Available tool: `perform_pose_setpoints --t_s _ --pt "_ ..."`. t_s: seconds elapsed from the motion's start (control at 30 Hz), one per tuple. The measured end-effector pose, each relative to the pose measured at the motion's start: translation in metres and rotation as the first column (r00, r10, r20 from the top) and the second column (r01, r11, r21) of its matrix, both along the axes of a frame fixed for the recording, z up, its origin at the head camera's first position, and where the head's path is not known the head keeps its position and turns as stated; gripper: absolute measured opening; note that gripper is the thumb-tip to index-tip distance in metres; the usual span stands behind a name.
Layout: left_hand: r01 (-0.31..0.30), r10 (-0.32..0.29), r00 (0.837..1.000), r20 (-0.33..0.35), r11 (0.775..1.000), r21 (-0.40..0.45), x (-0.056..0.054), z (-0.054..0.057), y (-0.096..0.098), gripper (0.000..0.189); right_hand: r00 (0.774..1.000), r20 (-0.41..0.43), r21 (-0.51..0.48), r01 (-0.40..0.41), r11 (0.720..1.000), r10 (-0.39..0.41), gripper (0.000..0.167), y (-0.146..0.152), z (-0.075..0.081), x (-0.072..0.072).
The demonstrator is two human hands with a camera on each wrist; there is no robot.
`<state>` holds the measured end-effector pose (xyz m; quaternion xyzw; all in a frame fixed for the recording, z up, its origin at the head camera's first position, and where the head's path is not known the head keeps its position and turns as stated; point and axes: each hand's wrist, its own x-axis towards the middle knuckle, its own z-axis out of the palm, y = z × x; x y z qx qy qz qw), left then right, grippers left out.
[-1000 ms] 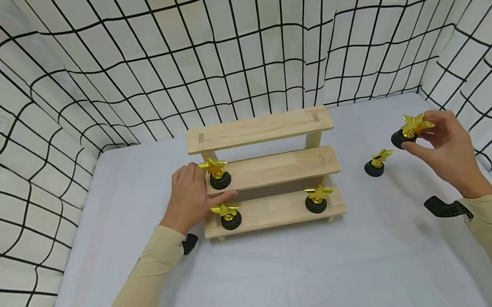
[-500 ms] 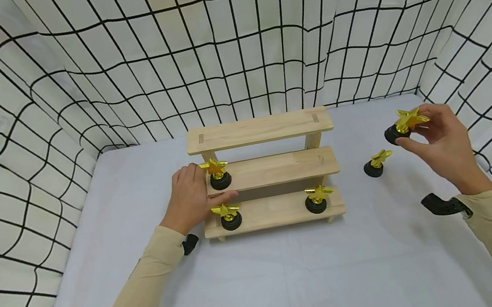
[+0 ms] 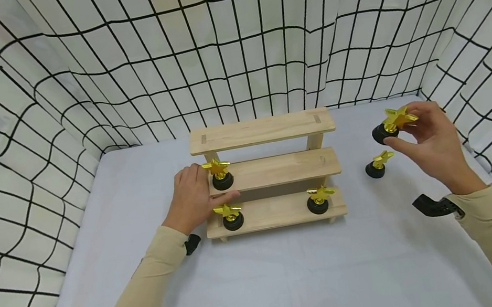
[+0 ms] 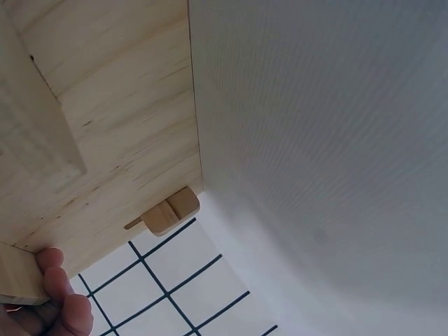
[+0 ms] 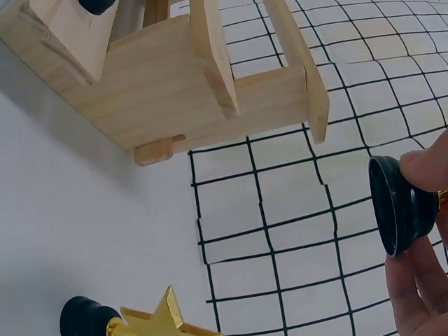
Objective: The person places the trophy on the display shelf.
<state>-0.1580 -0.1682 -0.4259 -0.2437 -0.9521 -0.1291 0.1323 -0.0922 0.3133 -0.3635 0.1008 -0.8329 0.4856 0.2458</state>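
Note:
A three-tier wooden display shelf (image 3: 277,169) stands on the table. My left hand (image 3: 189,200) grips the left end of its middle tier; curled fingers (image 4: 57,283) show around the plank in the left wrist view. My right hand (image 3: 435,141) pinches a gold star trophy (image 3: 395,123) by its black base (image 5: 397,204), tilted and raised to the right of the shelf. Another star trophy (image 3: 376,164) stands on the table below it. One trophy (image 3: 220,174) is on the middle tier's left end. The bottom tier bears a trophy at the left (image 3: 231,216) and one at the right (image 3: 318,200).
A white cloth covers the table (image 3: 285,285). White walls with black netting (image 3: 248,41) rise at the back and both sides. The shelf's top tier (image 3: 262,131) lies behind and above the others.
My right hand has moved left and slightly up in the head view, carrying the trophy toward the shelf. My left hand keeps its grip on the shelf.

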Motion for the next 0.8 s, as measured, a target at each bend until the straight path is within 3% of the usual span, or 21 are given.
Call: perform_pose_setpoints --t_s 0.17,0.47,0.8 --pt "0.008 -0.008 1.000 -0.010 1.000 0.001 0.001 0.001 0.000 0.093 1.000 -0.008 0.001 -0.029 1.000 0.029 0.064 -0.011 0.002 -0.002" --pt "0.008 -0.008 1.000 -0.025 1.000 -0.011 0.000 0.001 0.001 0.090 0.997 0.024 0.013 -0.070 0.997 0.069 0.066 -0.028 0.002 -0.004" --pt "0.004 -0.004 1.000 -0.031 1.000 -0.017 0.003 0.003 0.001 0.109 0.991 0.049 -0.007 -0.125 0.992 0.125 0.066 -0.049 -0.004 -0.007"
